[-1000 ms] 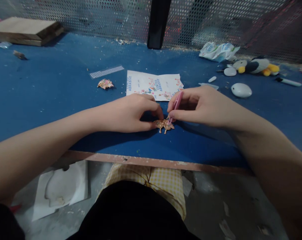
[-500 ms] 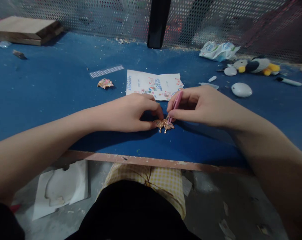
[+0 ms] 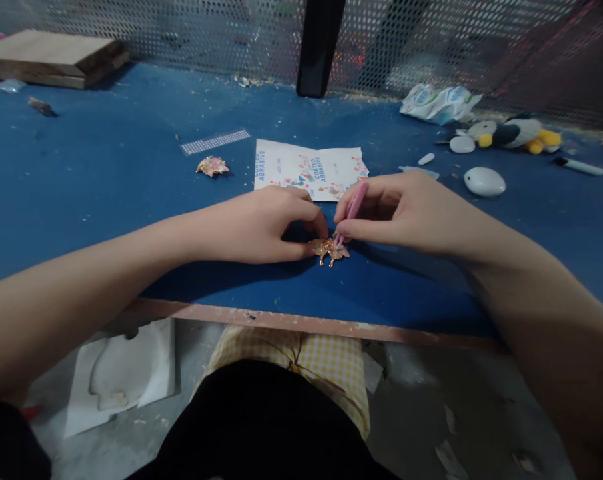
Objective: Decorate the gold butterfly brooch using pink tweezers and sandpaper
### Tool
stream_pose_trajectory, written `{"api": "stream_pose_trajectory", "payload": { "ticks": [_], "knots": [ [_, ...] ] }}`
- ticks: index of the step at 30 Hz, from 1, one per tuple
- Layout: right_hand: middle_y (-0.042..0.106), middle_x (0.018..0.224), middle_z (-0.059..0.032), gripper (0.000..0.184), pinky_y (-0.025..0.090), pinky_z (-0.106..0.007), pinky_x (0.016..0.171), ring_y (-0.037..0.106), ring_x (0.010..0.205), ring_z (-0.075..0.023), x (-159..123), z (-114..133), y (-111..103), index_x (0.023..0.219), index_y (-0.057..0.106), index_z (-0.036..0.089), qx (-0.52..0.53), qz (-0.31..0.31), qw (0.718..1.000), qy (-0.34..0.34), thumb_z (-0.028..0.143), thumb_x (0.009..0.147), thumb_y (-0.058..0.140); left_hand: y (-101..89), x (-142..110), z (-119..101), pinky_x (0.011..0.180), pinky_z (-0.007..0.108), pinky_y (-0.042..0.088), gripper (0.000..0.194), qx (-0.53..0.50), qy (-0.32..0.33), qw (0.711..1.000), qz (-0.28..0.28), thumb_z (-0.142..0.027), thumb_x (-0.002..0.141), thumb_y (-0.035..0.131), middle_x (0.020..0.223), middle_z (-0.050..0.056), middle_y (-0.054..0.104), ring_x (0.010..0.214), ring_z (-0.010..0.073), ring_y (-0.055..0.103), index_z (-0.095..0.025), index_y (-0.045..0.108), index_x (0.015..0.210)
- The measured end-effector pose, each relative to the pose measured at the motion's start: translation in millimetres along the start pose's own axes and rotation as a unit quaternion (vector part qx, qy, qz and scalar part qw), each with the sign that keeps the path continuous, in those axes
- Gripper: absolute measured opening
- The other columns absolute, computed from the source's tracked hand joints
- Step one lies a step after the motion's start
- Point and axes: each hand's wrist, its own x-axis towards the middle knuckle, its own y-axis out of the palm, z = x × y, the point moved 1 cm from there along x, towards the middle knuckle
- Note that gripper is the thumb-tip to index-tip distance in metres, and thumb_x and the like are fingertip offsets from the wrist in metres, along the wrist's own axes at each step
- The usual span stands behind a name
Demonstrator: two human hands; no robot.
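A small gold leaf-shaped ornament (image 3: 330,251) lies on the blue table (image 3: 106,173) near its front edge. My left hand (image 3: 258,225) is closed, its thumb and fingertips pinching the ornament's left side against the table. My right hand (image 3: 406,213) is closed on a pink tool (image 3: 354,205), whose tip touches the top of the ornament. A second gold and pink ornament (image 3: 212,166) rests farther back to the left.
A sheet of abrasive paper (image 3: 308,170) lies behind my hands, with a strip of rhinestones (image 3: 214,142) to its left. White pebbles (image 3: 484,181), a plush toy (image 3: 514,133), a crumpled packet (image 3: 438,103) and a pen (image 3: 580,165) sit at the right. A wooden board (image 3: 46,59) lies far left.
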Motion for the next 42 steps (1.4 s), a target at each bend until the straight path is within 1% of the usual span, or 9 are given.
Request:
{"api": "stream_pose_trajectory", "payload": {
  "ticks": [6,17,27,30,34,42],
  "knots": [
    [0.076,0.083,-0.0018,0.011,0.053,-0.037,0.075,0.068,0.077,-0.0195,0.1,-0.9,0.3,0.077,0.073,0.023,0.005,-0.008,1.000,-0.007,0.031,0.075,0.080,-0.6,0.1,-1.2,0.083,0.025,0.046,0.022,0.003,-0.004,1.000,0.000,-0.030,0.096,0.063,0.099,0.004,0.070,0.082,0.0135,0.062,-0.021,0.076,0.111],
    [0.076,0.083,-0.0009,0.012,0.051,-0.033,0.072,0.068,0.076,-0.0176,0.4,-2.2,0.2,0.076,0.071,0.023,0.012,0.007,1.000,-0.009,0.033,0.078,0.078,0.2,0.0,0.6,0.082,0.026,0.046,0.021,0.003,0.001,1.000,-0.004,-0.028,0.095,0.065,0.099,0.004,0.070,0.083,0.0135,0.062,-0.020,0.077,0.111],
    [0.077,0.084,-0.0010,0.014,0.051,-0.033,0.071,0.068,0.076,-0.0175,0.3,-2.5,-0.4,0.079,0.071,0.023,0.005,0.014,1.000,-0.006,0.035,0.079,0.079,0.4,0.2,0.4,0.083,0.027,0.047,0.021,0.009,0.004,1.000,-0.005,-0.029,0.095,0.063,0.098,0.005,0.070,0.082,0.0139,0.062,-0.020,0.076,0.109],
    [0.076,0.084,-0.0013,0.016,0.051,-0.033,0.070,0.067,0.077,-0.0185,0.7,-2.9,-1.0,0.080,0.072,0.023,-0.001,0.014,1.000,-0.009,0.037,0.079,0.080,0.1,0.1,0.1,0.082,0.026,0.047,0.022,0.008,0.003,1.000,-0.002,-0.029,0.095,0.063,0.099,0.005,0.070,0.082,0.0137,0.062,-0.020,0.076,0.110],
    [0.076,0.084,-0.0017,0.015,0.050,-0.034,0.071,0.067,0.078,-0.0198,1.1,-4.1,-1.7,0.080,0.072,0.024,0.000,0.019,1.000,-0.007,0.036,0.078,0.080,-0.6,0.2,-0.6,0.082,0.026,0.047,0.022,0.008,0.001,1.000,-0.001,-0.030,0.096,0.062,0.099,0.005,0.070,0.082,0.0138,0.062,-0.020,0.076,0.110],
    [0.074,0.080,0.0001,0.015,0.048,-0.033,0.067,0.065,0.075,-0.0183,-0.8,-1.3,0.2,0.079,0.072,0.024,0.012,0.016,1.000,-0.002,0.036,0.077,0.082,0.5,0.2,0.5,0.083,0.026,0.046,0.022,0.009,0.002,1.000,-0.006,-0.030,0.095,0.063,0.098,0.004,0.070,0.083,0.0146,0.063,-0.021,0.077,0.110]
  ]
}}
